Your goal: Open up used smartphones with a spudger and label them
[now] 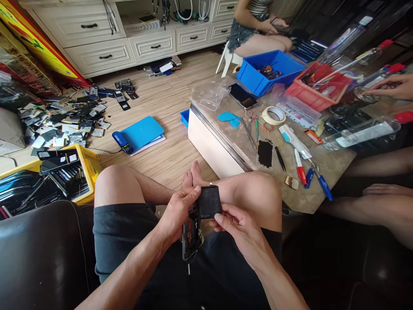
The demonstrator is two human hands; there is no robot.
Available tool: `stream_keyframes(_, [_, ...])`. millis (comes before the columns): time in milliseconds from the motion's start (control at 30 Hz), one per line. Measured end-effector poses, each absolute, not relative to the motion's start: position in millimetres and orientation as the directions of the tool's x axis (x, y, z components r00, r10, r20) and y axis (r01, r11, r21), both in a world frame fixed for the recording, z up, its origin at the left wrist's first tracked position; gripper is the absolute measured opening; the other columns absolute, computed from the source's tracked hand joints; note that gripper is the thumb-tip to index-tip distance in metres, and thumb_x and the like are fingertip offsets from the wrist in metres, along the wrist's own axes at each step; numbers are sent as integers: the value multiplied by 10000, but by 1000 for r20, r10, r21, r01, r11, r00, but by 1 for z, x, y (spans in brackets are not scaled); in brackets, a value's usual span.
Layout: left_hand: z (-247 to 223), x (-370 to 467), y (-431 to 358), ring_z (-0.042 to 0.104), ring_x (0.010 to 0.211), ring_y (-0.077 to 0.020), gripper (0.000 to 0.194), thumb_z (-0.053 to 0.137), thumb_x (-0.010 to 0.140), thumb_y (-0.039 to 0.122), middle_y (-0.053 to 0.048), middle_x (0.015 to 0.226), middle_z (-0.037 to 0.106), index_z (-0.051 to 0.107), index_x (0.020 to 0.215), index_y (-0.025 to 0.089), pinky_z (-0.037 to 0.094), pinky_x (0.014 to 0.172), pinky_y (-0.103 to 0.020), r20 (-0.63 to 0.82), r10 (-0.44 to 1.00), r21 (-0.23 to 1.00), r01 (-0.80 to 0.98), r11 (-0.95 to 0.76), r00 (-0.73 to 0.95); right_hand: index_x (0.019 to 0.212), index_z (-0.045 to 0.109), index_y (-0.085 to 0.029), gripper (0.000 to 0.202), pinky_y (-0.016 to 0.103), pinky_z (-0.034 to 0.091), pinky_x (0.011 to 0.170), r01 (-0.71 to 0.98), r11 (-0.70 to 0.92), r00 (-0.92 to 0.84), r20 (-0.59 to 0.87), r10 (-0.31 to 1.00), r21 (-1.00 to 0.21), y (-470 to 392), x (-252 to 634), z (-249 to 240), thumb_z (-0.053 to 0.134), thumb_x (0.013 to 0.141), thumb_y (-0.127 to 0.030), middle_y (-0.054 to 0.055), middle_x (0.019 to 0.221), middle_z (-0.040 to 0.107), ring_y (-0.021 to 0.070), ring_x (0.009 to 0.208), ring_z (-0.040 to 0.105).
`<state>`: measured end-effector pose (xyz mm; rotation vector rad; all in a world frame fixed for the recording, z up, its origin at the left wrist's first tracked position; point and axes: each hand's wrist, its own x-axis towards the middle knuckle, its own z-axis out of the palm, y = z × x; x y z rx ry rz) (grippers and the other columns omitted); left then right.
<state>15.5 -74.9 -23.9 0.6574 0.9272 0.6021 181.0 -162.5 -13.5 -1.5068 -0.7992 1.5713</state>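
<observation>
My left hand (179, 211) grips an opened smartphone (192, 234), its inner parts bare and its lower end tilted down over my lap. A flat black phone battery (209, 201) sticks out to the right of the phone, overlapping its edge. The thumb of my left hand lies at the battery's upper left corner. My right hand (237, 221) pinches the battery's lower right corner between thumb and fingers. Whether the battery still joins the phone behind my left fingers is hidden.
To the right, a low table (222, 137) carries tools, a tape roll (273, 116), a blue bin (271, 71) and a red bin (318, 86). A yellow crate (88, 168) of phones and heaped batteries (67, 122) lie left. Two other people sit nearby.
</observation>
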Motion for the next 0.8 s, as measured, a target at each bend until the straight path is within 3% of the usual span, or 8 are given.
stream_keyframes(100, [-25, 15, -74, 537, 760, -168, 446, 664, 876, 585, -23, 747, 617, 688, 746, 160, 442, 730, -265, -471, 789, 845, -57, 532, 394, 975, 704, -186, 303, 279, 575, 754, -43, -427, 75, -429, 900, -903, -163, 178, -12, 682, 938, -486, 31, 894, 687, 189, 829, 687])
stream_keyframes(200, [-27, 15, -73, 499, 773, -166, 457, 638, 884, 596, -15, 756, 586, 667, 726, 169, 413, 713, -260, -439, 810, 880, 3, 476, 388, 949, 674, -193, 298, 269, 571, 749, 58, -402, 132, -392, 910, -914, -164, 176, -9, 650, 955, -490, 13, 849, 661, 179, 787, 691])
stream_keyframes(333, [-30, 15, -73, 501, 745, -165, 472, 626, 889, 611, -12, 717, 567, 672, 760, 159, 429, 715, -274, -465, 772, 844, -46, 534, 434, 900, 672, -195, 309, 252, 568, 714, 107, -376, 168, -356, 919, -921, -165, 175, -9, 644, 957, -497, 7, 798, 651, 170, 735, 692])
stream_keyframes(467, [-31, 16, -73, 538, 727, -173, 493, 640, 870, 638, -18, 717, 592, 709, 849, 151, 462, 719, -292, -487, 738, 808, -79, 583, 468, 1031, 728, -182, 376, 280, 601, 726, -9, -416, 208, -409, 889, -909, -165, 176, -15, 685, 919, -538, 31, 836, 705, 190, 753, 712])
stream_keyframes(600, [-27, 16, -76, 560, 703, -162, 469, 731, 816, 592, -31, 809, 633, 708, 976, 152, 481, 657, -286, -531, 677, 771, -39, 635, 510, 1233, 731, -185, 472, 327, 622, 762, -7, -423, 223, -414, 883, -906, -164, 178, -20, 659, 939, -547, 56, 901, 752, 213, 788, 724])
stream_keyframes(733, [-27, 19, -80, 601, 786, -167, 459, 797, 785, 499, -56, 997, 678, 693, 1090, 173, 504, 671, -274, -519, 699, 782, -55, 620, 492, 1259, 739, -201, 466, 354, 630, 800, 52, -397, 221, -377, 900, -917, -162, 179, -19, 640, 953, -538, 76, 1014, 763, 229, 815, 736])
stream_keyframes(800, [-29, 20, -82, 607, 807, -167, 440, 803, 787, 480, -61, 996, 691, 708, 1076, 162, 506, 692, -270, -517, 716, 779, -91, 621, 469, 1256, 743, -209, 454, 355, 632, 808, 71, -388, 217, -365, 905, -919, -162, 178, -18, 635, 956, -532, 80, 1053, 758, 235, 827, 743])
